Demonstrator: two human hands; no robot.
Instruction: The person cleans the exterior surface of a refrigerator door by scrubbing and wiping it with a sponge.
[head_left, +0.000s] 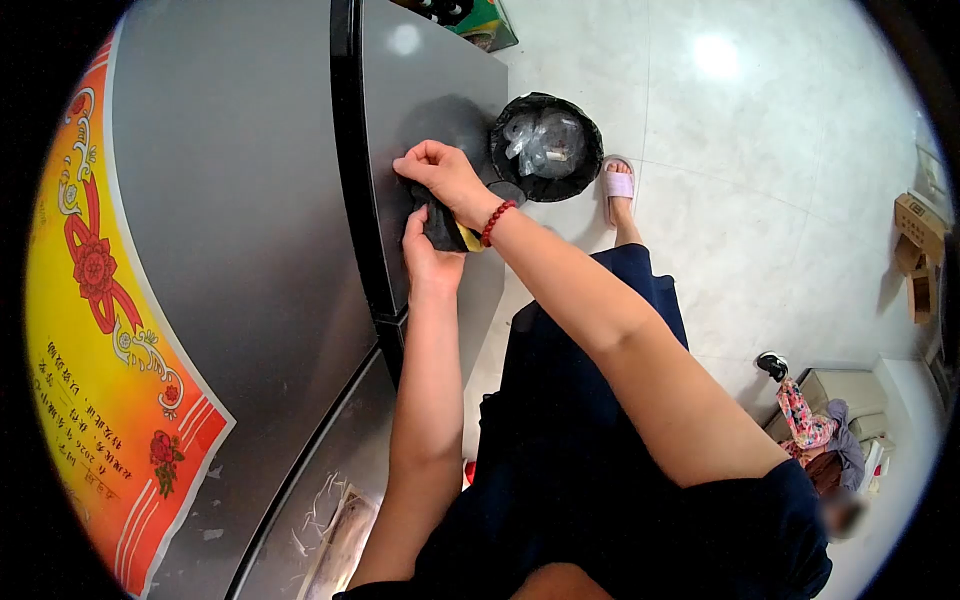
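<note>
My left hand [432, 262] is closed around a dark grey cloth [437, 228] with a yellow part at its lower edge. My right hand [447, 180], just above it, wears a red bead bracelet [497, 222]. Its thumb and forefinger are pinched together close to the grey refrigerator door [425, 70]; anything between them is too small to make out. Part of the cloth is hidden beneath my right hand and wrist.
A black-lined trash bin [575, 188] with clear plastic inside stands beside the refrigerator, close to my sandaled foot [619, 185]. A red-yellow poster [120, 300] hangs on the left. Cardboard [918, 225] lies at right; another person [810, 425] sits on a sofa.
</note>
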